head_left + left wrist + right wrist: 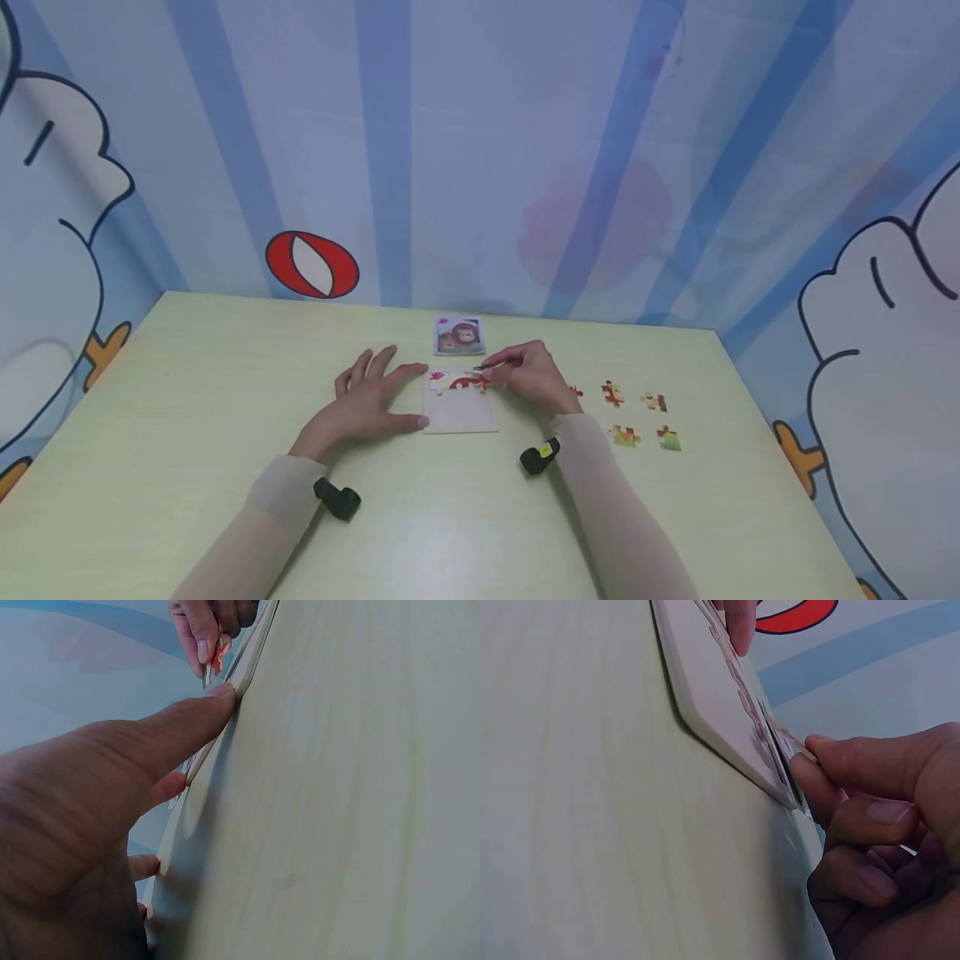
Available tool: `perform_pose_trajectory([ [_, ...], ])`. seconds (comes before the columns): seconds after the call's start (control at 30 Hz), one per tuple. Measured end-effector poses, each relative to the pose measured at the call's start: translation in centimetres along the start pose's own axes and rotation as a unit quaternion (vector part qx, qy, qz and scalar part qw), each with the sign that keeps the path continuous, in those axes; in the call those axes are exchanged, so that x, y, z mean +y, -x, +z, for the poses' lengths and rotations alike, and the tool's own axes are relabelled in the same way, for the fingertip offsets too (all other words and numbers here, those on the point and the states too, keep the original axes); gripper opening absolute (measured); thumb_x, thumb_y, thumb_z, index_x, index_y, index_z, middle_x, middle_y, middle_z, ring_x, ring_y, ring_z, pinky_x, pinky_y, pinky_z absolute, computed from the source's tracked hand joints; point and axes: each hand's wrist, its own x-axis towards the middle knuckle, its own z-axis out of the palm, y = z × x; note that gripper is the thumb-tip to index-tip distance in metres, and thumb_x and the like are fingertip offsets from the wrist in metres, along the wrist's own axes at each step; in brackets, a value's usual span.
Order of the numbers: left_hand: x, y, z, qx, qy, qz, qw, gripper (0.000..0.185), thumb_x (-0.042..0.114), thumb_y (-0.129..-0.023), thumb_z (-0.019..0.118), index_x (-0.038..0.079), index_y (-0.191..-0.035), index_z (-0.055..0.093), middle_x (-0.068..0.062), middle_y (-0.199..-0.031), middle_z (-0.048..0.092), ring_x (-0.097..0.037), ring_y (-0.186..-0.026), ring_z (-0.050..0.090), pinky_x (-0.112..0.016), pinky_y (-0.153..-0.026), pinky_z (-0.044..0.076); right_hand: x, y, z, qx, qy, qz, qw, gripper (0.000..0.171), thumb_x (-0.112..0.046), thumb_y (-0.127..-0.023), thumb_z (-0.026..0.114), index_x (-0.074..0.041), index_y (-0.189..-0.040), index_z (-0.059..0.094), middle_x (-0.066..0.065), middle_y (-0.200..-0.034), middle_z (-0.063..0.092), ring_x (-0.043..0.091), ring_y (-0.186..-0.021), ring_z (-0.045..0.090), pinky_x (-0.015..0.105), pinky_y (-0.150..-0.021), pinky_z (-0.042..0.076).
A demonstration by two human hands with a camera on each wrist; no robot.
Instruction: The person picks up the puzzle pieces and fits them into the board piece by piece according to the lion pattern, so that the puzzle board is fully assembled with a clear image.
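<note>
A square puzzle board (pixel 460 414) lies on the table, with a strip of fitted puzzle pieces (pixel 453 382) along its far side and a bare pale surface below. My left hand (pixel 367 404) is spread at its left side, thumb at the near left corner and index fingertip by the far left corner. In the left wrist view, the left thumb (pixel 180 727) rests against the board's edge. Over the far right corner, my right hand (pixel 532 377) pinches a thin puzzle piece (pixel 793 741) between thumb and index finger. That piece is tilted, seen nearly edge-on in the right wrist view.
Behind the board lies a picture card (pixel 459 336) showing lions. Several loose puzzle pieces (pixel 624 436) are spread to the right, one partly hidden by the right hand. A printed curtain (pixel 480 167) hangs at the table's far edge.
</note>
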Motion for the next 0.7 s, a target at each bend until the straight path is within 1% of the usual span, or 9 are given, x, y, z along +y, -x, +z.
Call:
perform_pose_trajectory([
  [0.1, 0.0, 0.0, 0.0, 0.000, -0.002, 0.002, 1.0000, 0.080, 0.055, -0.082, 0.075, 0.035, -0.152, 0.041, -0.016, -0.167, 0.008, -0.048, -0.150, -0.004, -0.072, -0.111, 0.003, -0.1, -0.1, 0.2, -0.004, 0.009, 0.003, 1.000, 0.011, -0.014, -0.085, 0.079, -0.016, -0.095, 0.081, 0.002, -0.096, 0.074, 0.020, -0.090, 0.062, 0.031, -0.077, 0.047],
  [0.17, 0.0, 0.0, 0.1, 0.001, -0.002, 0.001, 1.0000, 0.080, 0.056, -0.083, 0.075, 0.035, -0.152, 0.041, -0.016, -0.168, 0.008, -0.047, -0.151, -0.005, -0.072, -0.111, 0.003, -0.2, -0.2, 0.3, -0.006, 0.012, -0.001, 1.000, 0.010, -0.013, -0.084, 0.079, -0.015, -0.094, 0.081, 0.002, -0.098, 0.074, 0.021, -0.092, 0.062, 0.032, -0.079, 0.047],
  [0.33, -0.1, -0.1, 0.2, 0.005, -0.005, 0.005, 1.0000, 0.080, 0.058, -0.082, 0.074, 0.036, -0.152, 0.041, -0.016, -0.168, 0.009, -0.048, -0.150, -0.004, -0.072, -0.110, 0.004, -0.2, -0.5, 0.5, -0.006, 0.014, -0.006, 1.000, 0.009, -0.011, -0.083, 0.079, -0.013, -0.091, 0.082, 0.004, -0.098, 0.074, 0.021, -0.089, 0.062, 0.032, -0.076, 0.048],
  [0.5, -0.2, -0.2, 0.3, 0.006, -0.008, 0.004, 0.9999, 0.080, 0.060, -0.082, 0.074, 0.037, -0.151, 0.041, -0.015, -0.168, 0.009, -0.048, -0.151, -0.004, -0.072, -0.110, 0.004, -0.5, -0.7, 0.7, -0.006, 0.039, -0.001, 0.999, 0.007, -0.013, -0.083, 0.080, -0.014, -0.089, 0.082, 0.002, -0.101, 0.073, 0.021, -0.090, 0.061, 0.032, -0.076, 0.047],
  [0.57, -0.1, -0.2, 0.2, 0.006, -0.006, 0.004, 1.0000, 0.080, 0.060, -0.082, 0.074, 0.037, -0.151, 0.041, -0.015, -0.168, 0.009, -0.048, -0.151, -0.004, -0.072, -0.110, 0.004, -0.7, -0.7, 0.7, -0.008, 0.051, 0.000, 0.999, 0.007, -0.013, -0.083, 0.080, -0.014, -0.090, 0.081, 0.001, -0.101, 0.072, 0.021, -0.086, 0.060, 0.032, -0.074, 0.046],
  [0.6, -0.2, -0.2, 0.2, 0.006, -0.007, 0.004, 1.0000, 0.080, 0.060, -0.082, 0.074, 0.037, -0.151, 0.041, -0.015, -0.168, 0.009, -0.048, -0.151, -0.004, -0.072, -0.110, 0.004, -0.9, -0.7, 0.8, -0.011, 0.052, 0.003, 0.999, 0.007, -0.013, -0.083, 0.080, -0.013, -0.090, 0.081, 0.002, -0.098, 0.073, 0.020, -0.081, 0.060, 0.032, -0.072, 0.046],
  [0.63, -0.1, -0.2, 0.2, 0.006, -0.006, 0.004, 1.0000, 0.080, 0.060, -0.082, 0.074, 0.037, -0.151, 0.041, -0.015, -0.168, 0.009, -0.048, -0.151, -0.004, -0.072, -0.110, 0.004, -1.0, -0.7, 0.8, -0.013, 0.054, 0.008, 0.998, 0.008, -0.013, -0.083, 0.080, -0.012, -0.091, 0.080, 0.003, -0.093, 0.074, 0.019, -0.074, 0.058, 0.031, -0.068, 0.044],
  [0.7, -0.1, -0.1, 0.2, 0.006, -0.006, 0.004, 1.0000, 0.081, 0.060, -0.082, 0.074, 0.037, -0.151, 0.041, -0.015, -0.168, 0.009, -0.048, -0.151, -0.004, -0.072, -0.110, 0.004, -1.2, -0.7, 0.9, -0.011, 0.058, 0.019, 0.998, 0.011, -0.012, -0.083, 0.081, -0.011, -0.093, 0.077, 0.005, -0.079, 0.071, 0.018, -0.060, 0.051, 0.031, -0.060, 0.041],
])
